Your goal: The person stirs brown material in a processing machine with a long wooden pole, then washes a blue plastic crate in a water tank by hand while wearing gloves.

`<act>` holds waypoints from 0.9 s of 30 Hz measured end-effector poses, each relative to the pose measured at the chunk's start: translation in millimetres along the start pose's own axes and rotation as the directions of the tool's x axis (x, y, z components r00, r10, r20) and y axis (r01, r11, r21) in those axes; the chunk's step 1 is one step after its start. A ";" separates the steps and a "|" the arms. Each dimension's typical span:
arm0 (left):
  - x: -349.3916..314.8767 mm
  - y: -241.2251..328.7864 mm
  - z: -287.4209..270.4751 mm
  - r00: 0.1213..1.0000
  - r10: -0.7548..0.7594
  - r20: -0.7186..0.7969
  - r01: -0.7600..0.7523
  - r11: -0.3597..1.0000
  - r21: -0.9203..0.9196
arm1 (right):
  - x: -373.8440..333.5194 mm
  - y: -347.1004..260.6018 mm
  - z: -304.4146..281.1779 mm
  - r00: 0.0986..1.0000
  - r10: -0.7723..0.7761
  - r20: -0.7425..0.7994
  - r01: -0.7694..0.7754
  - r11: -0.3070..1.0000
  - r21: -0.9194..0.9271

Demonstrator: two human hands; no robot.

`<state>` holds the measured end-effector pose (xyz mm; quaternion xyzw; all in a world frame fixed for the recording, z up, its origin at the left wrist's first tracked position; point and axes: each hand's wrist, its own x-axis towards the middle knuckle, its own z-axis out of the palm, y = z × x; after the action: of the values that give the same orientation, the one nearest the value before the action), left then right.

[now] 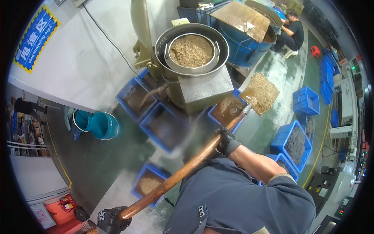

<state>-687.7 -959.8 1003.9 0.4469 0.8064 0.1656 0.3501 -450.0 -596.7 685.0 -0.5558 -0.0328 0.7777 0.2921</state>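
Both black-gloved hands grip a long-handled shovel (175, 175). My left hand (113, 220) is closed round the end of the wooden handle at the lower left. Farther up the shaft, my right hand (227, 142) is wrapped about it. The shovel blade, at the upper right, bears a flat load of tan granular material (260, 93). Left of the blade stands a round metal machine (212, 86) with a steel drum. Inside that drum sits a two-handled steel basket (192, 71), filled with similar tan material (191, 50).
Blue crates (142, 113) stand round the machine's base, and one (150, 183) lies below the shaft. A large blue barrel (241, 46) is behind. Teal buckets (104, 126) stand left. At right are crates of grey bits (295, 144); a seated person (290, 33) is farther back.
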 end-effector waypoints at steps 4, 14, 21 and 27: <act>-18.6 -1.1 -8.0 0.955 -0.288 0.070 0.296 0.934 -0.202 | -28.2 -19.2 19.7 0.997 0.077 0.023 -0.075 0.994 -0.082; -73.0 4.0 18.2 0.924 -0.383 -0.016 0.364 0.890 -0.273 | -50.4 -31.6 106.1 0.981 -0.018 0.195 0.052 0.984 -0.171; -65.7 2.9 84.7 0.862 -0.487 0.143 0.479 0.688 -0.545 | 13.6 -36.8 124.2 0.980 -0.006 0.197 0.091 0.902 -0.422; -29.4 -6.2 131.0 0.729 -0.474 0.493 0.679 0.410 -0.609 | 31.7 -51.3 148.6 0.973 -0.079 0.215 0.184 0.831 -0.525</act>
<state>-587.7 -993.8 920.8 -0.0346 0.7130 0.2980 0.6337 -566.6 -498.0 734.0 -0.5374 -0.3163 0.7626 0.1717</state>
